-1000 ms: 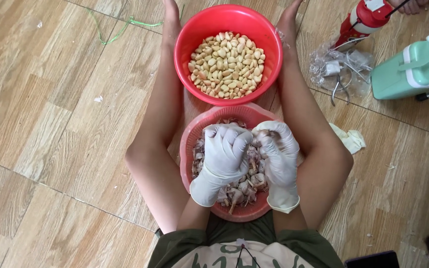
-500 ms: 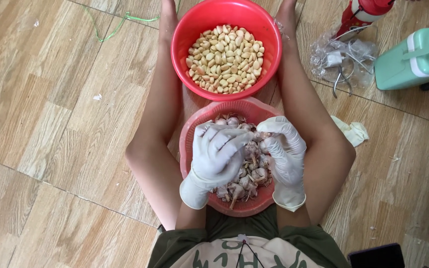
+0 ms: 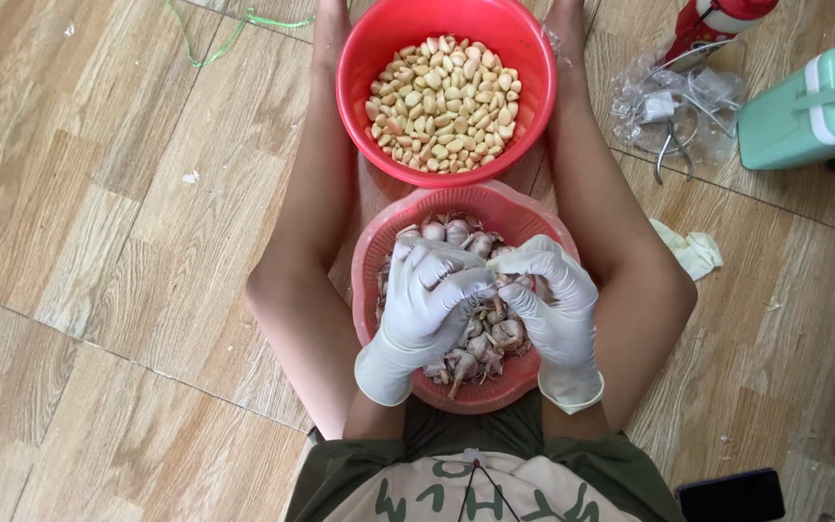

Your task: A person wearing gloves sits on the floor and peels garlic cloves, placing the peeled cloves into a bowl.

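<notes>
I sit on a wooden floor with my legs spread around two red vessels. The near one is a perforated red basket point(image 3: 384, 242) full of unpeeled garlic cloves point(image 3: 480, 338). Both hands wear white gloves and hover over it. My left hand point(image 3: 432, 295) and my right hand point(image 3: 553, 290) meet at the fingertips, pinching a single garlic clove point(image 3: 506, 281) between them. Farther away stands a red bowl point(image 3: 359, 58) filled with peeled pale cloves point(image 3: 442, 101).
A crumpled clear plastic bag with metal tools point(image 3: 674, 111) lies at the upper right, beside a red-and-white bottle point(image 3: 712, 24) and a mint-green box point(image 3: 814, 111). A white glove or rag point(image 3: 690, 249) lies by my right knee. A dark phone point(image 3: 732, 495) rests at the bottom right.
My hands have shifted slightly within the basket and now meet at the fingertips over one clove. The view has drifted a little.
</notes>
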